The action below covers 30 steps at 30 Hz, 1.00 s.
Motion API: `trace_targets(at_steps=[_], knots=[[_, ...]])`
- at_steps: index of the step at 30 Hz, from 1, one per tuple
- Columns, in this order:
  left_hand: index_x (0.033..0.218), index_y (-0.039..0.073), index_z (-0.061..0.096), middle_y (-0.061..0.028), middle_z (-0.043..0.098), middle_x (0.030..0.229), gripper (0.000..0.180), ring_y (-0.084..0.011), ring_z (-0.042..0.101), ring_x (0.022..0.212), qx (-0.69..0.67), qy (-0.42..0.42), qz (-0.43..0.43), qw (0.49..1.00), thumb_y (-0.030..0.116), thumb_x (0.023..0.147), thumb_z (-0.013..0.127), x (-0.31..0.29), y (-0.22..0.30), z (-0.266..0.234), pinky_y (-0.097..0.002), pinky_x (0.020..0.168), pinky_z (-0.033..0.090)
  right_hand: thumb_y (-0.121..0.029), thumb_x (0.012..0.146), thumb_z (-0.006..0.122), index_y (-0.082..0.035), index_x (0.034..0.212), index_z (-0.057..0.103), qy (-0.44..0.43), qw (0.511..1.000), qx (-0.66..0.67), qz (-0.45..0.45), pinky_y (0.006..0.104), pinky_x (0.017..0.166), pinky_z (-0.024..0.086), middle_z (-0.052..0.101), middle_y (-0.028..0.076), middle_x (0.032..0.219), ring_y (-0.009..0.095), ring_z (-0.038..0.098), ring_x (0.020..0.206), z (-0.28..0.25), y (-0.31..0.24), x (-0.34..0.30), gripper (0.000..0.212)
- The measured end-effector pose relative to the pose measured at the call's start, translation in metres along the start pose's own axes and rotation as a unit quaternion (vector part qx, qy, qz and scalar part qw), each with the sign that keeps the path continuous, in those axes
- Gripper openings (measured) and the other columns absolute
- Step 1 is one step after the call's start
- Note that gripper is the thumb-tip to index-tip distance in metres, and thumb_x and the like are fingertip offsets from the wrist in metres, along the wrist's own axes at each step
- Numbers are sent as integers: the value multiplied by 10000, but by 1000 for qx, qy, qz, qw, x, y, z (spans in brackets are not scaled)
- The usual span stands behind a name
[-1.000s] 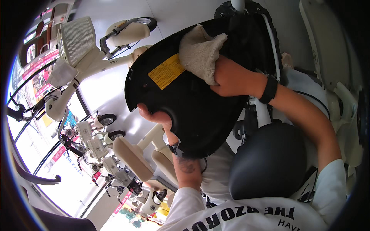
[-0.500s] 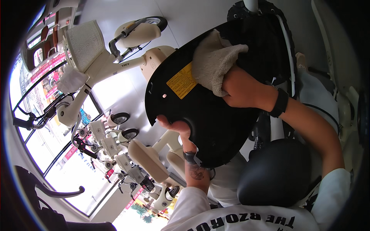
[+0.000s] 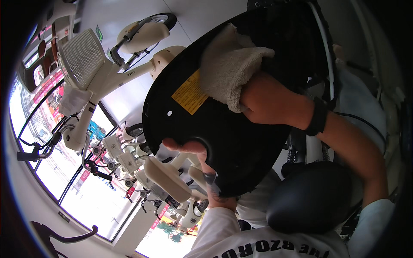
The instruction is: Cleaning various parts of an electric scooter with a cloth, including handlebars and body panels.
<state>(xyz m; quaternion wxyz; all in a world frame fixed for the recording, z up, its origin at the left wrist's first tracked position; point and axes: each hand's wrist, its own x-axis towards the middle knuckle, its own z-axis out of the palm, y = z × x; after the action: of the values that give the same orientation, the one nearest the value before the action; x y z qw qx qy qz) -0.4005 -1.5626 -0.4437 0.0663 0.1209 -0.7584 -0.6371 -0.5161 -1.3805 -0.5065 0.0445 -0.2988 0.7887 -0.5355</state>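
A large curved black plastic panel [image 3: 245, 142] is tilted up in front of me, with a yellow label [image 3: 189, 92] and a small hole on its face. At its lower left edge, my left hand [image 3: 191, 150] grips the rim beside a rounded notch; the thumb shows, and the other fingers are hidden behind the panel. My right hand [image 3: 273, 101] is closed on a beige cloth [image 3: 228, 64], which lies bunched against the panel's upper face right of the label. Folds of cloth hide most of the right fingertips.
A black saddle [image 3: 309, 198] sits close below the panel. Left of it stands a cream scooter with a white mesh basket [image 3: 81, 58]. Several more cream scooters [image 3: 129, 161] line a large window. A dark curved lever [image 3: 73, 237] juts in at the lower left.
The panel appears larger and further left in view, with both hands moving along with it. My right hand still presses the cloth to the panel, slightly further left in the picture.
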Motion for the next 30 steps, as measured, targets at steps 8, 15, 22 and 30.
trace_targets(at_steps=[8,15,22,30], knots=[[1248,17,437,-159,556,1299,431,-263,519,1191,13,-4,2,1000,305,933,498,3,4,0,-412,1120,381,-10,752,660,12,807,718,-1,998,0,55,378,712,580,708,162,796,291,704,740,-19,-7,19,82],[1216,14,447,-159,563,1282,402,-259,523,1174,26,3,7,1000,288,927,501,7,5,-2,-410,1117,385,-21,736,662,5,818,721,-14,999,-6,42,399,800,574,716,159,822,300,708,801,-17,-8,19,105],[1184,12,458,-158,570,1265,372,-255,527,1158,21,4,11,1000,270,921,504,11,-2,1,-408,1113,388,-44,736,682,-19,833,728,3,994,-47,97,450,917,525,719,144,870,310,695,900,-5,10,17,111],[1148,9,470,-158,577,1246,338,-250,531,1140,24,0,15,1000,250,913,507,15,-3,-1,-406,1108,392,-155,790,687,-46,843,719,73,994,-13,-86,460,854,537,710,110,840,288,694,824,-8,1,13,126]])
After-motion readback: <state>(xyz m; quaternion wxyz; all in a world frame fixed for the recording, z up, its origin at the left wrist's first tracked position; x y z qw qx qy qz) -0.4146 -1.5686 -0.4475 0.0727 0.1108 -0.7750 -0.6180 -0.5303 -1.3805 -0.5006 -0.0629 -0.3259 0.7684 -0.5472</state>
